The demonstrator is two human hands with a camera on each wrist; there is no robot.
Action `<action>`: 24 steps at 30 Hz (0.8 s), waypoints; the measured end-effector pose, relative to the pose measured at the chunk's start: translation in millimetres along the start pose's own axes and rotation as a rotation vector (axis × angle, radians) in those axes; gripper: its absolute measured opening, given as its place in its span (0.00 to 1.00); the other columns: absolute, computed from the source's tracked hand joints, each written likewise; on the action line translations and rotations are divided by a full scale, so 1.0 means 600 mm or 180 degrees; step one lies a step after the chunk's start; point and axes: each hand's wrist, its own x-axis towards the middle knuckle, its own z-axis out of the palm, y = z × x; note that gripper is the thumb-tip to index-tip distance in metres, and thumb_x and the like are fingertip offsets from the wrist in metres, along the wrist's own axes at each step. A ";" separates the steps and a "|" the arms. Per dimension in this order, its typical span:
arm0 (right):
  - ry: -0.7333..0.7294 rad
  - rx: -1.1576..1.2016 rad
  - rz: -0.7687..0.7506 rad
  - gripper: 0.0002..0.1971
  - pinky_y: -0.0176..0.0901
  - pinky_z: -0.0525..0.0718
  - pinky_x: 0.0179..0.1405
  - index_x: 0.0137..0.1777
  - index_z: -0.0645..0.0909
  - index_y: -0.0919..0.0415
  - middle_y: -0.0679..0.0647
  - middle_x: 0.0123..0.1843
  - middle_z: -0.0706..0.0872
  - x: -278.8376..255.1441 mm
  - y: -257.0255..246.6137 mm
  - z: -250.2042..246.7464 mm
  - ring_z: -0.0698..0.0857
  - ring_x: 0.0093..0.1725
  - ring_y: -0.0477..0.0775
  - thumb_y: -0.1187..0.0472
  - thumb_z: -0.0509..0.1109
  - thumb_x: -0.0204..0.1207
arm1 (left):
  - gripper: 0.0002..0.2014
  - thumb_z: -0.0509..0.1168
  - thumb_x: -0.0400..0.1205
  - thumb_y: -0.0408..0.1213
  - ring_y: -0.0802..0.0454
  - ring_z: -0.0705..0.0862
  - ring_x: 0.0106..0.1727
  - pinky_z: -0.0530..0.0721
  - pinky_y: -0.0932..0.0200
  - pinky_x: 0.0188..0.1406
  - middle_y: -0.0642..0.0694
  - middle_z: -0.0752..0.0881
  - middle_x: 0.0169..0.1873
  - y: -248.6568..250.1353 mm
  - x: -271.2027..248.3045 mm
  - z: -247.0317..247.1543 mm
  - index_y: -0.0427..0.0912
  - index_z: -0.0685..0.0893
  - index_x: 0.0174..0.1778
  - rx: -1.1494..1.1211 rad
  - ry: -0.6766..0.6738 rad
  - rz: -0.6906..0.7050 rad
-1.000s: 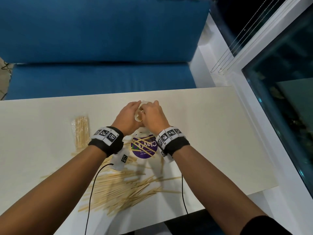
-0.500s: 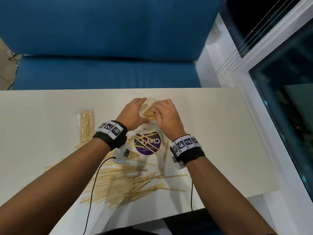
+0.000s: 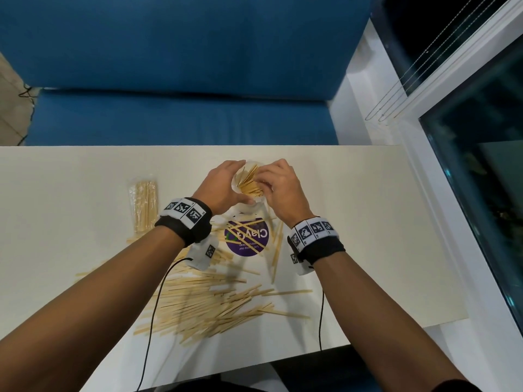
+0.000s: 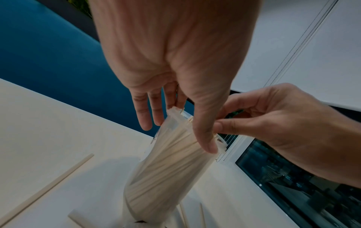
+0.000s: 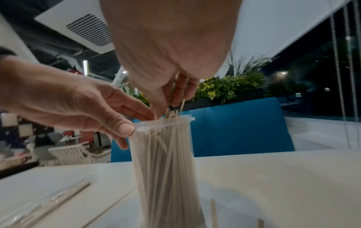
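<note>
A translucent plastic tube container point(image 3: 245, 183) point(image 4: 166, 177) point(image 5: 166, 162) stands upright on the white table, packed with thin wooden sticks. My left hand point(image 3: 225, 185) point(image 4: 175, 95) point(image 5: 109, 111) grips its rim, thumb on the near side and fingers on the far side. My right hand point(image 3: 276, 182) point(image 5: 175, 94) point(image 4: 254, 117) is over the opening. Its fingertips pinch the tops of a few sticks point(image 5: 173, 113) that poke out above the rim.
A purple round lid point(image 3: 246, 236) lies flat near my wrists, crossed by sticks. A big loose pile of sticks point(image 3: 209, 304) covers the table's near part. A clear packet of sticks point(image 3: 143, 203) lies at the left. Blue sofa point(image 3: 184, 66) behind, window point(image 3: 481, 193) at the right.
My right wrist has drawn back toward me and to the right. The hands have parted a little, so the tube's opening and the sticks in it now show.
</note>
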 end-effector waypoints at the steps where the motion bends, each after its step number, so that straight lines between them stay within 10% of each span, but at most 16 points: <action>1: 0.0097 0.0089 -0.0035 0.07 0.44 0.83 0.62 0.56 0.92 0.61 0.51 0.56 0.91 0.000 -0.003 -0.003 0.81 0.59 0.52 0.67 0.77 0.80 | 0.49 0.84 0.69 0.50 0.44 0.76 0.76 0.74 0.45 0.77 0.45 0.75 0.79 0.000 0.000 0.001 0.45 0.69 0.84 0.0004 -0.0005 -0.0002; 16: 0.0518 0.0507 0.0693 0.10 0.33 0.80 0.59 0.59 0.91 0.61 0.50 0.56 0.91 -0.033 0.010 -0.016 0.83 0.58 0.48 0.67 0.68 0.87 | 0.51 0.83 0.71 0.50 0.44 0.73 0.79 0.72 0.45 0.79 0.45 0.72 0.82 -0.003 -0.004 0.002 0.46 0.64 0.87 -0.0007 -0.0027 -0.0016; 20: 0.0977 0.1201 0.1509 0.10 0.36 0.88 0.52 0.56 0.90 0.59 0.48 0.49 0.92 -0.075 0.032 -0.038 0.89 0.50 0.44 0.70 0.67 0.85 | 0.60 0.84 0.70 0.49 0.44 0.72 0.80 0.73 0.43 0.78 0.42 0.67 0.85 -0.012 -0.023 0.008 0.46 0.50 0.90 -0.0273 -0.0130 -0.0299; 24: 0.0399 0.1251 0.2545 0.10 0.45 0.90 0.59 0.55 0.90 0.60 0.54 0.49 0.93 -0.135 0.059 -0.017 0.91 0.51 0.51 0.70 0.68 0.83 | 0.42 0.80 0.76 0.41 0.42 0.83 0.67 0.85 0.46 0.65 0.38 0.75 0.73 -0.052 -0.056 0.042 0.41 0.65 0.83 -0.0119 0.0212 -0.0789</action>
